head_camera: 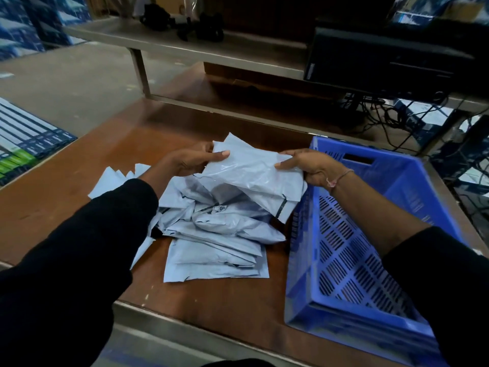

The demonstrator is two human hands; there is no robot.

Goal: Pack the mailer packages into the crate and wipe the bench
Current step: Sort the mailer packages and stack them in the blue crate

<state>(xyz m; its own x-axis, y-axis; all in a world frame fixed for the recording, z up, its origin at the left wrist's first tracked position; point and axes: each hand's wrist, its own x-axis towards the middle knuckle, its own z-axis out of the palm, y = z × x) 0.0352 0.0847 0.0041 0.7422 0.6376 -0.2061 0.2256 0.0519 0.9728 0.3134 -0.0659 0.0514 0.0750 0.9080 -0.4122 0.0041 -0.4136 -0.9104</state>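
Note:
A pile of several pale grey mailer packages (211,234) lies in the middle of the brown bench (79,186). Above the pile both hands hold up one mailer package (251,176). My left hand (190,161) grips its left end, thumb on top. My right hand (307,165) pinches its right end, just left of the blue perforated plastic crate (370,260). The crate stands on the bench's right side, and its floor shows nothing inside.
A metal shelf (211,49) runs across the back with dark gear on it. A black box (383,56) and tangled cables (397,115) sit at the back right. Stacked printed boxes (23,144) lie off the bench's left edge. A metal rim (185,327) edges the bench front.

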